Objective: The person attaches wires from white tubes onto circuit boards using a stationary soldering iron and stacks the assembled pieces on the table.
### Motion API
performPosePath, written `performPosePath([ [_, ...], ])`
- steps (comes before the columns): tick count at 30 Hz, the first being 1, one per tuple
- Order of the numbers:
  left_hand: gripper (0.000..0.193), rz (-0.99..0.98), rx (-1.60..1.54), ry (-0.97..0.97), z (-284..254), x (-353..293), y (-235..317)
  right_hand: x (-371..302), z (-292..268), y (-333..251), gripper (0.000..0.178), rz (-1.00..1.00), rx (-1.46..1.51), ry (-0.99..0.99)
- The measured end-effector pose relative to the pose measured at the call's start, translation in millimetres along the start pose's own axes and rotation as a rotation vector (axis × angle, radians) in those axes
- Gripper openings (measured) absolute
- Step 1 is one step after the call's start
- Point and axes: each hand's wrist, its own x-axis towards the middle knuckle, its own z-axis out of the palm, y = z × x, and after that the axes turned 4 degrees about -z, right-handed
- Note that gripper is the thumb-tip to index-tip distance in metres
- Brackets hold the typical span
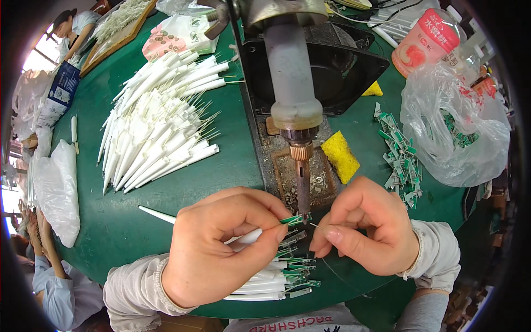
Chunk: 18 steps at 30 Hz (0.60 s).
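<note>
My left hand point(218, 246) is closed in a pinch on a small green circuit board point(292, 220), holding its end under the tip of an upright soldering iron point(302, 171). A white tapered stick point(157, 214) runs behind that hand, its pointed end showing on the left; its join to the board is hidden. Right of the tip, my right hand point(371, 227) pinches a thin solder wire point(316, 226), its end close to the iron. Below my left hand lie several white sticks point(257, 289) with green boards point(298, 271) at their ends.
A big heap of white sticks with wires point(157, 127) lies left. Loose green boards point(402, 157) and a clear plastic bag point(437, 133) are right. A yellow sponge point(340, 157) sits beside the iron's base. A black fan housing point(332, 66) stands behind. Other people point(55, 288) work at left.
</note>
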Motion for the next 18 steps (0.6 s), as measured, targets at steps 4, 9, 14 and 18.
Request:
performPosePath([
  [4,0.009,0.017,0.028,-0.001,1,-1,2,1,-2,-3,0.015,-0.039,-0.187,-0.124],
  [9,0.009,0.033,0.018,0.007,1,-1,4,-1,10,11,0.013,-0.068,-0.073,0.110],
  [14,0.009,0.100,0.053,-0.012,0,-1,4,-1,11,12,0.013,-0.062,-0.034,0.118],
  [18,0.008,0.113,0.066,-0.015,0,0,4,-1,9,13,0.013,-0.077,-0.031,0.095],
])
